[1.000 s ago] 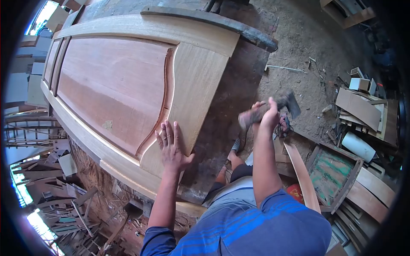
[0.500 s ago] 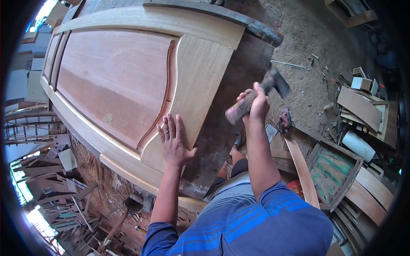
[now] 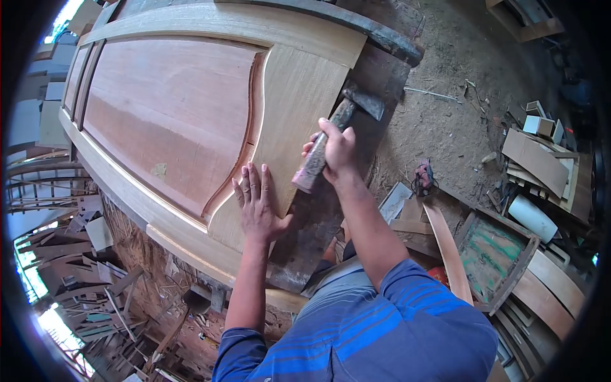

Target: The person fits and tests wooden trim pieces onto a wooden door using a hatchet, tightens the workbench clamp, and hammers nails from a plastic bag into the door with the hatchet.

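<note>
A wooden panel door point(image 3: 172, 121) lies flat on a dark workbench point(image 3: 305, 239). It has a reddish inset panel and a pale frame with a curved inner edge. My left hand point(image 3: 256, 207) rests flat on the pale end rail, fingers stretched out, the tips close to the curved moulding. In my right hand point(image 3: 337, 149) is a hammer point(image 3: 315, 162), gripped around its worn handle. Its dark metal head sits over the bench, just beside the door's end edge. I cannot tell whether the head touches the door.
A dark beam point(image 3: 356, 25) lies along the door's far side. On the dirt floor to the right are a pinkish power tool point(image 3: 423, 177), a wooden frame with a green-streaked panel point(image 3: 493, 258) and stacked boards point(image 3: 538, 162). Scrap wood point(image 3: 83, 280) is heaped at the lower left.
My right hand has brought the hammer left, from out beyond the bench edge to beside the door's end. My left hand has stayed on the rail.
</note>
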Tool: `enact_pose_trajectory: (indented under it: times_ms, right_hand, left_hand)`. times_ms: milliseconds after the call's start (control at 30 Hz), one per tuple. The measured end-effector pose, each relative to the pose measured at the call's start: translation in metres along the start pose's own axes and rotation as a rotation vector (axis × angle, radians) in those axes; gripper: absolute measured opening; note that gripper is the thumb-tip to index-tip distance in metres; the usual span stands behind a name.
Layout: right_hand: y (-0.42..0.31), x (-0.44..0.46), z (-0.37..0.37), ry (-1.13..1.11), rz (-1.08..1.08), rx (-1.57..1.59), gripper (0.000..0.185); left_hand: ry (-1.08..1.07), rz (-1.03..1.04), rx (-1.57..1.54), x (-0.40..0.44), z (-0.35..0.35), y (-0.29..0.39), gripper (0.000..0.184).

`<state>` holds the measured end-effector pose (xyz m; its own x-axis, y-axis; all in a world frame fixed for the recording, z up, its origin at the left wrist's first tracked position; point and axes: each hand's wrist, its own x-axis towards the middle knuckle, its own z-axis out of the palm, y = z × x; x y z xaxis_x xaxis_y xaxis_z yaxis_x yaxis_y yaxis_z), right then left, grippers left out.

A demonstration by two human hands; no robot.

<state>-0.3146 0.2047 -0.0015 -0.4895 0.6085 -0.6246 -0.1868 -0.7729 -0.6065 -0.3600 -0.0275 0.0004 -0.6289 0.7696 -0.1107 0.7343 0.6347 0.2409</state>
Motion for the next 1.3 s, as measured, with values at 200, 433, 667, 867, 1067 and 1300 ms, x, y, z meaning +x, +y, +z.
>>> enact_pose_trajectory:
  times_ms: [200, 433, 667, 867, 1067, 1300]
  right_hand:
    - [-0.008, 0.010, 0.006, 0.008, -0.017, 0.020, 0.029]
    - [-0.024, 0.008, -0.018, 0.001, -0.038, 0.025, 0.031]
    - [0.001, -0.002, 0.001, -0.035, -0.017, 0.008, 0.034]
    - [-0.010, 0.005, -0.004, 0.013, -0.086, -0.013, 0.029]
    - [-0.012, 0.009, -0.018, -0.072, -0.077, -0.008, 0.029]
    - [-0.002, -0.036, -0.034, -0.135, -0.037, -0.107, 0.029]
  left_hand:
    - [-0.039, -0.018, 0.020, 0.000, -0.002, -0.001, 0.130]
    - [-0.026, -0.020, 0.023, -0.002, 0.000, -0.002, 0.131]
    - [-0.062, -0.039, 0.002, -0.002, -0.005, -0.002, 0.132]
    - [-0.044, -0.031, 0.011, -0.004, -0.004, -0.003, 0.133]
    - [-0.006, -0.004, 0.037, -0.004, 0.001, -0.004, 0.135]
    - [0.090, 0.082, 0.070, -0.005, 0.012, -0.010, 0.127]
